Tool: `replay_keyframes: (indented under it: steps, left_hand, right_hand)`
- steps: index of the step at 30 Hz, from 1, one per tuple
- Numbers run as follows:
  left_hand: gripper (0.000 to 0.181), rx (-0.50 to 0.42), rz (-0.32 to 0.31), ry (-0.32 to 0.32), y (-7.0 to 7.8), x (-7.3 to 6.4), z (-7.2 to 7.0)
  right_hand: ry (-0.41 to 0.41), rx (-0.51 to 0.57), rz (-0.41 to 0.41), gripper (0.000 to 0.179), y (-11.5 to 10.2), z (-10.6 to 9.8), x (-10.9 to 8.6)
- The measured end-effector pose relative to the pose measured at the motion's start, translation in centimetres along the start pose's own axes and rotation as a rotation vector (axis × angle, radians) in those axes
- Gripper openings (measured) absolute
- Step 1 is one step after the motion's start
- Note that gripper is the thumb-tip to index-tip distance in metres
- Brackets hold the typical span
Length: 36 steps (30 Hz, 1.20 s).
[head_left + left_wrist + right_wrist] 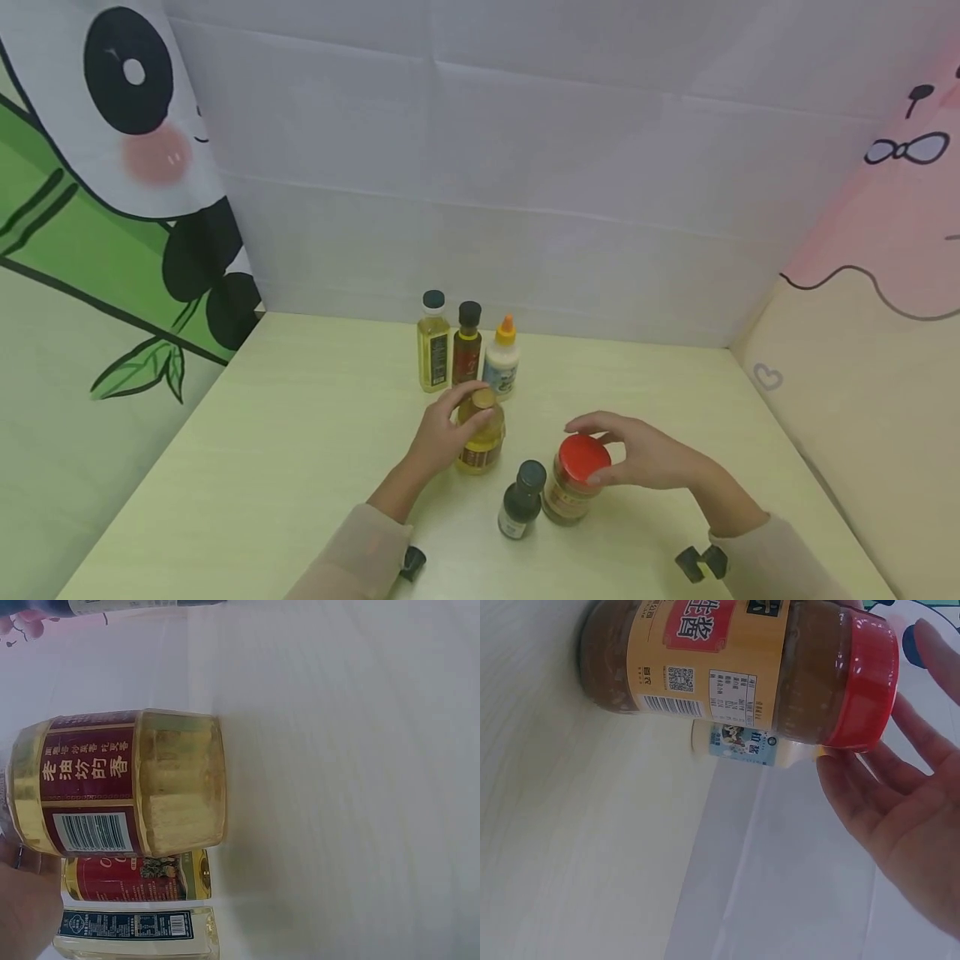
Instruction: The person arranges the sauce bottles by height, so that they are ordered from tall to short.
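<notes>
My left hand (442,432) grips the top of a squat bottle of golden oil (480,454), thumb and fingers either side of its cap. The left wrist view shows that bottle's dark red label and barcode, with the cap end hidden. My right hand (641,454) arches loosely round the red lid of a peanut butter jar (567,500). In the right wrist view, fingers (851,787) lie at the lid's edge while the thumb stands apart from it. Left of the jar is a small dark bottle (519,504) with a black cap.
Behind the oil bottle stand a tall pale-yellow oil bottle (433,354), a red-labelled bottle (467,354) and a white bottle with an orange tip (501,367). A pale cloth wall (525,208) borders the back of the table (315,417), with printed cloth at both sides.
</notes>
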<state>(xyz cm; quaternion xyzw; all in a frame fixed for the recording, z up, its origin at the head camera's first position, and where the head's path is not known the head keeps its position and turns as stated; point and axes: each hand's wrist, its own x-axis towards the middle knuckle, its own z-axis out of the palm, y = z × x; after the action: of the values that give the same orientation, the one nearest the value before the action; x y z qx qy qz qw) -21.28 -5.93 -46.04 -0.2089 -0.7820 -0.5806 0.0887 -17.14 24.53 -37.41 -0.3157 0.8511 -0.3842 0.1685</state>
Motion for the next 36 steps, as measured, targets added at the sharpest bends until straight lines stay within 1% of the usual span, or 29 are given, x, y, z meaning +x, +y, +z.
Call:
replay_keyframes:
  steps: [5,12,17,21,28,31,36]
  left_hand:
    - [0.037,0.009,0.0,-0.001,0.0,0.1,0.0]
    - [0.037,-0.022,-0.055,-0.019,0.2,0.2,-0.2]
    - [0.037,-0.052,-0.076,-0.021,0.2,0.2,-0.2]
    - [0.039,-0.064,-0.108,-0.026,0.2,0.2,-0.2]
    - [0.043,-0.06,-0.163,-0.03,-0.1,0.2,-0.3]
    - [0.042,-0.07,-0.166,-0.022,0.0,0.2,-0.3]
    - [0.04,-0.092,-0.149,-0.012,0.2,0.4,-0.3]
  right_hand:
    - [0.005,-0.008,0.007,0.064,0.5,0.4,-0.3]
    - [0.024,-0.029,-0.02,0.068,1.2,0.9,-0.3]
    - [0.037,-0.044,-0.029,0.069,1.6,1.3,-0.3]
    - [0.04,-0.039,-0.011,0.07,1.8,1.4,-0.3]
    - [0.04,-0.006,0.013,0.071,1.9,1.6,-0.2]
    - [0.047,0.002,0.018,0.07,1.9,1.7,-0.1]
    - [0.062,0.003,0.023,0.068,2.1,1.7,0.0]
